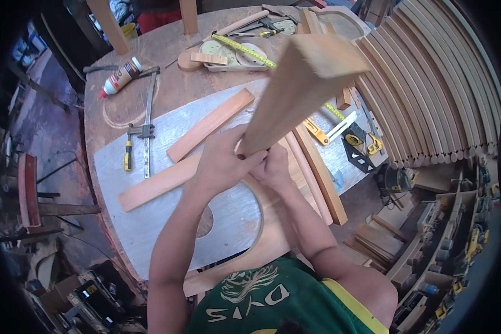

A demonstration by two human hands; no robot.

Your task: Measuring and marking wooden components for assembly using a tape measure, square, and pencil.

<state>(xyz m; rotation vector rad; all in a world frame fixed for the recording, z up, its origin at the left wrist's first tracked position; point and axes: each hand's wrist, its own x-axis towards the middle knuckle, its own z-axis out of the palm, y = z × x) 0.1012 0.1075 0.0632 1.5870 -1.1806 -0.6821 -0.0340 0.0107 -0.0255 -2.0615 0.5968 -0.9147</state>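
Note:
A tapered wooden post (295, 94) rises toward me at a slant, its square end large and close. Around its lower end is wrapped my left hand (222, 161), with the fingertips partly hidden behind the wood. My right hand (274, 168) is curled closed against the same lower end, touching the left fingers; its inner fingers are hidden. Beneath my hands lies a curved wooden frame piece (273, 214) on the grey board (150, 222). Two flat wooden strips, one a pale strip (156, 183) and one a reddish strip (211, 125), rest beside my left hand.
A bar clamp (148, 125) and a glue bottle (121, 77) are at the left. Toward the back lie a yellow tape measure blade (242, 49) and sanding discs (250, 54). A sliding bevel (328, 131) is to the right, near a long row of curved slats (428, 72).

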